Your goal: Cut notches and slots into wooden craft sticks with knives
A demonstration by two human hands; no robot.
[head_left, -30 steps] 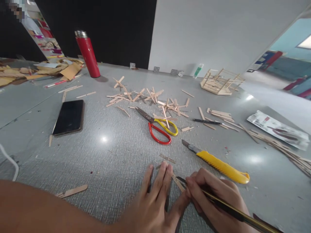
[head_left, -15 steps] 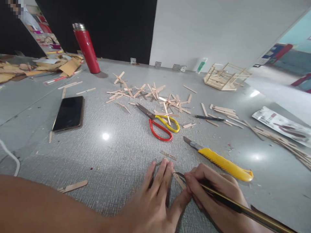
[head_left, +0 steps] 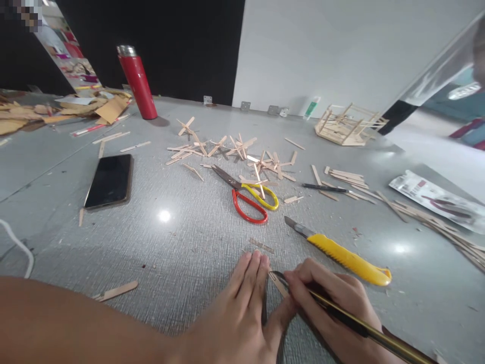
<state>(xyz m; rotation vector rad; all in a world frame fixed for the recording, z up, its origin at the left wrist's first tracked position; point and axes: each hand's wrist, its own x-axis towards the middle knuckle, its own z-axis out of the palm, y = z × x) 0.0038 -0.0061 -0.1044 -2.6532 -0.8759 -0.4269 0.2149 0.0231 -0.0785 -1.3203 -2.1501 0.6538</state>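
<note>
The left hand (head_left: 242, 308) has closed up its fingers, where the outermost one stood apart half a second ago, which probably steadies the thin wooden stick (head_left: 279, 286) beside it. This stick lies toward the near edge of the table (head_left: 197, 242), its close end by the left thumb. That hand is flat and narrow, palm down, gripping nothing. The right hand (head_left: 333, 298) holds a slim brass-coloured tool (head_left: 390, 340) like a pen, its dark curved tip at the stick; whether it bites into the wood is too small to tell. Someone (head_left: 430, 86) has also come into view beyond the table's right edge. The surface is grey with a fine woven-looking grain. Just beyond the right hand lies a knife (head_left: 348, 255) with a ridged yellow handle, and past it scissors (head_left: 250, 194) with looped red and yellow handles. Pale, flat sticks (head_left: 237, 146) criss-cross toward the far edge.
</note>
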